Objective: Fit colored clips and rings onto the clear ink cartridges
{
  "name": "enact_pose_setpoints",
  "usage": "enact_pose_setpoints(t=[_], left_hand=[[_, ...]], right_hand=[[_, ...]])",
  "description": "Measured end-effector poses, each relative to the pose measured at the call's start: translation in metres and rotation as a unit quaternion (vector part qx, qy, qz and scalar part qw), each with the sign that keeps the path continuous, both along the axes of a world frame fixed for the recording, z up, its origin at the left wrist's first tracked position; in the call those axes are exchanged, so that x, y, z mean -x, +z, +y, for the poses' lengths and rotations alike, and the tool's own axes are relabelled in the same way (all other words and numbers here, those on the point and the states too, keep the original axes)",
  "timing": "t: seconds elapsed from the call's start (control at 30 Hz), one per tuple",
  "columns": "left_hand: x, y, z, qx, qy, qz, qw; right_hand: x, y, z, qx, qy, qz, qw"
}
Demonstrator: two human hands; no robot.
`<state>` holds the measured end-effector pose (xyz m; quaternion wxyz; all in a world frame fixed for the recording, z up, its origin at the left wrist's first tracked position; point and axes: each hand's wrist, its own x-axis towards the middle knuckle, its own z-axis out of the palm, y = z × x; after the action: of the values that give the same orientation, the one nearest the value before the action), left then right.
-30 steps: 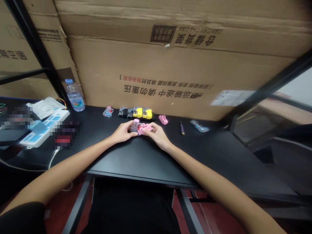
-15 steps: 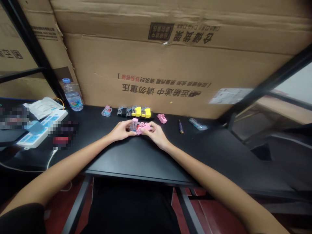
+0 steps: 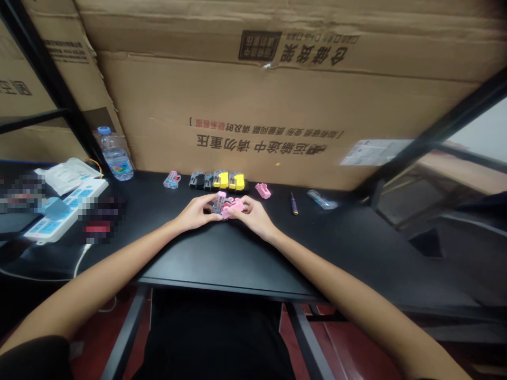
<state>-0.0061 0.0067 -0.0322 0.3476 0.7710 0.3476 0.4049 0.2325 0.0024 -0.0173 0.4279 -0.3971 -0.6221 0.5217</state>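
Over the last second the two hands have stayed together at the same spot, with only a slight drift of the view. The left hand point(image 3: 193, 214) keeps a narrow grip, pinching a clear plastic case point(image 3: 219, 202) with pink ends, which stands roughly upright. The right hand point(image 3: 255, 217) holds a pink plastic piece point(image 3: 234, 208) in an equally narrow grip, pressed against the case; the fingers hide how the two meet. Both sit just in front of a row of yellow-and-black plastic parts point(image 3: 224, 180), the landmark for everything else on the black worktop point(image 3: 222, 253). Just left of that row lies a small clear-and-pink part point(image 3: 171, 180), and just right of it a loose pink bracket point(image 3: 263, 190). Further right are a yellow-handled screwdriver point(image 3: 294, 203) and then a clear plastic sleeve point(image 3: 322, 199). Well left of the row stand a water bottle point(image 3: 114, 161) with a blue cap and a white power strip point(image 3: 65, 210), with a white packet point(image 3: 65, 176) beyond it; blurred patches hide whatever lies around them. Behind the row, a large cardboard carton point(image 3: 253, 105) printed with upside-down Chinese text leans against a black metal frame point(image 3: 51, 79), and red floor tiles point(image 3: 328, 343) show below the worktop.
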Motion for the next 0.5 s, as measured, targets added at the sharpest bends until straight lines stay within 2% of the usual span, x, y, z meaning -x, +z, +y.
enact_pose_setpoints(t=[0.1, 0.2, 0.37, 0.5], left_hand=[[-0.001, 0.003, -0.003, -0.038, -0.007, 0.019, 0.999], [-0.001, 0.011, -0.009, -0.039, -0.015, 0.038, 0.998], [0.003, 0.027, -0.016, -0.096, -0.044, 0.047, 0.993], [0.005, 0.027, -0.016, -0.139, -0.036, 0.104, 0.984]], right_hand=[[-0.002, 0.004, 0.001, -0.012, 0.010, -0.014, 1.000], [-0.004, 0.007, 0.003, -0.004, 0.021, 0.005, 1.000], [-0.006, 0.013, 0.000, 0.069, 0.076, 0.034, 0.994], [-0.004, 0.018, -0.007, 0.127, 0.109, 0.068, 0.984]])
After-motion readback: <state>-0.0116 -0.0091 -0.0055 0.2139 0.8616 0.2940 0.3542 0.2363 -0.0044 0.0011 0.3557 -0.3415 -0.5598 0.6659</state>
